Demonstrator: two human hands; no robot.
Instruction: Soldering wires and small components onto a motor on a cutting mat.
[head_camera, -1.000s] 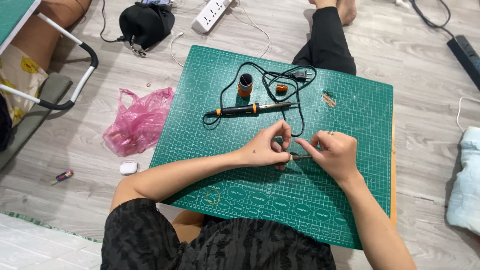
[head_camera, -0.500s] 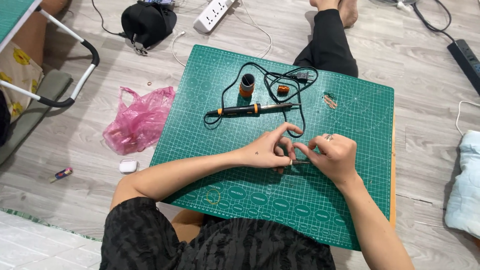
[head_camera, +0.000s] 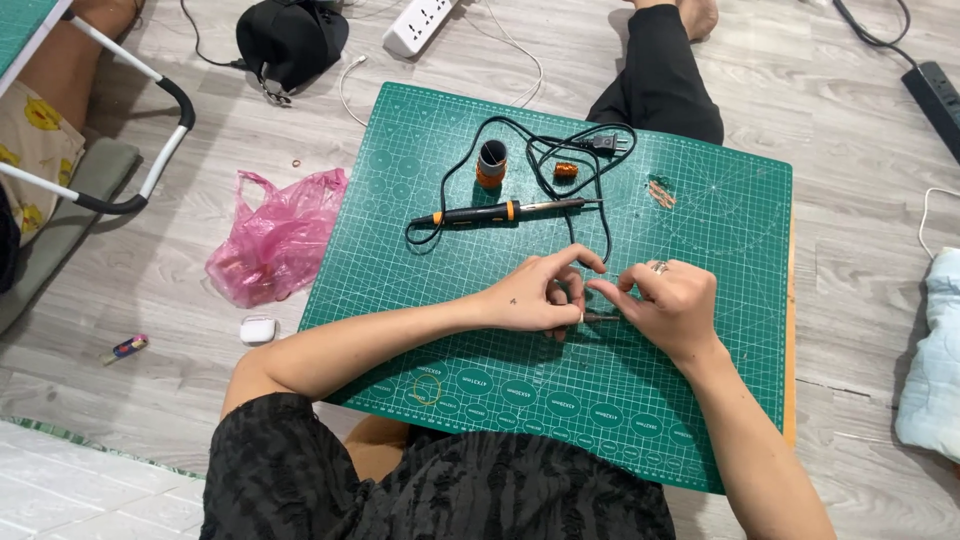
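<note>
The left hand (head_camera: 535, 298) and right hand (head_camera: 672, 303) meet fingertip to fingertip, pinching a small dark tool (head_camera: 598, 319) low over the green cutting mat (head_camera: 700, 390). Just beyond lies a soldering iron (head_camera: 500, 211) with its black cord (head_camera: 570, 150); a pink bag (head_camera: 280, 235) sits on the floor.

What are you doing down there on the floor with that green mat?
A person sits at a green cutting mat, both hands together over it. The left hand and right hand pinch a small dark part between their fingers. Behind them lies a soldering iron with its black cord, untouched.
</note>
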